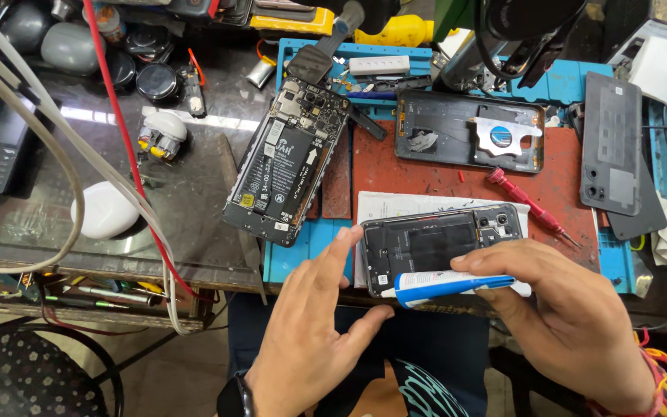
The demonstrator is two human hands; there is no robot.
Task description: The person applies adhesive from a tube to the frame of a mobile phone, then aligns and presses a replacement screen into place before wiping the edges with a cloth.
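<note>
Here, the red work mat [426, 166] lies beyond both hands, with a blue mat [303, 247] under its near-left edge. Farther beyond the left hand, an opened phone [287, 166] lies tilted, battery and board exposed. Beyond the right hand sits a dark phone frame [468, 130]; a dark back cover [610, 143] lies out past the right hand on its outer side. Between the hands, on white paper [418, 205], rests the phone housing [438, 243], inside facing up.

Left hand [310, 324]: open, fingers extended, index fingertip touching the housing's left edge; grips nothing.

Right hand [565, 309]: closed around a blue-and-white glue tube [445, 284], nozzle pointing toward the left hand, at the housing's near edge.

Red screwdriver [530, 205] lies just beyond the right hand.
</note>
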